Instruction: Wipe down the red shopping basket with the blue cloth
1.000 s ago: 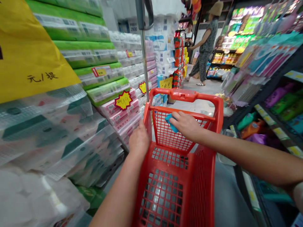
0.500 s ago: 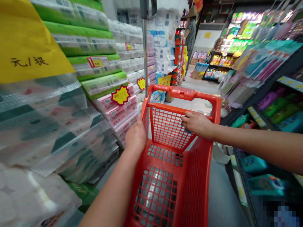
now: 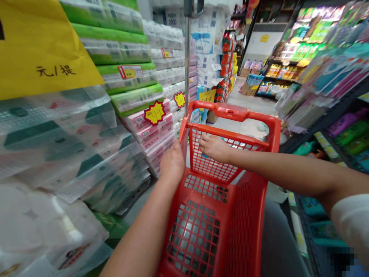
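Note:
A red plastic basket cart [image 3: 225,215] with grid openings stands below me, and nothing lies in its main part. My left hand [image 3: 173,163] is wrapped round the cart's left rim. Over the red grid flap [image 3: 198,159] near the cart's far end is my right hand [image 3: 215,148], its fingers curled around a small blue thing [image 3: 205,156] that is mostly hidden. A metal pole [image 3: 187,69] rises at the cart's far left corner.
Stacked tissue packs [image 3: 123,46] line the left side, with a yellow price sign [image 3: 46,50]. On the right, shelves hold bottles [image 3: 348,123] and hanging packets. A person [image 3: 240,42] stands far down the aisle.
My right hand has moved left across the grid flap with the small blue thing. My left hand stays on the rim. The view has shifted slightly, and a person shows down the aisle.

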Demonstrator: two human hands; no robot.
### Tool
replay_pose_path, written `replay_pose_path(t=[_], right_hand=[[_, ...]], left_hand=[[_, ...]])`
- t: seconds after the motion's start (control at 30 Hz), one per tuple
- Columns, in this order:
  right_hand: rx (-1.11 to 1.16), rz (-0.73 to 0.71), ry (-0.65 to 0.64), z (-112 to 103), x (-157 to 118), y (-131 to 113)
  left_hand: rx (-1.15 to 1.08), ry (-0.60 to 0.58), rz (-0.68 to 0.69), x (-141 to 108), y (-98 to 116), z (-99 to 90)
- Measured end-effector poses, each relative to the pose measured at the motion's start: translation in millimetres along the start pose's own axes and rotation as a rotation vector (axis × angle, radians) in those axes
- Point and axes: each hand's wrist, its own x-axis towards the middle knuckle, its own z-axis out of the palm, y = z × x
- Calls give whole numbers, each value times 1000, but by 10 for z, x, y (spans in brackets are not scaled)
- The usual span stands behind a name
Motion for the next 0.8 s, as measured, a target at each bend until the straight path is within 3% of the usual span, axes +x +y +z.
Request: replay_pose_path(t=[0.1,0.17,0.23,0.3,0.43,0.5,0.57,0.7,0.8], right_hand=[[67,33,-75,113,10,-131],[113,102,-79,138,-44,-186],[153,189,-32,98,-103,-200],[292,314,81,26,-156,-187],[806,582,374,-41,-244,-168],[1069,623,426,-23,-292,-183],[1335,613,430,5,-356,-207],[1729,550,398,61,-535,-249],[1914,479,304,114,-658,-277]], left_hand=[[-22,40,1,-2,-13,2],[-41,167,22,-20,-14,-16],[-90,323,106,-56,-3,-46],[-177,365,227,-102,26,-73],[-432,148,306,-165,108,-65],[-632,22,300,-164,146,-28],[-815,-43,301,-153,185,28],[-1079,17,175,-161,294,180],[-1407,-96,27,-195,377,301]])
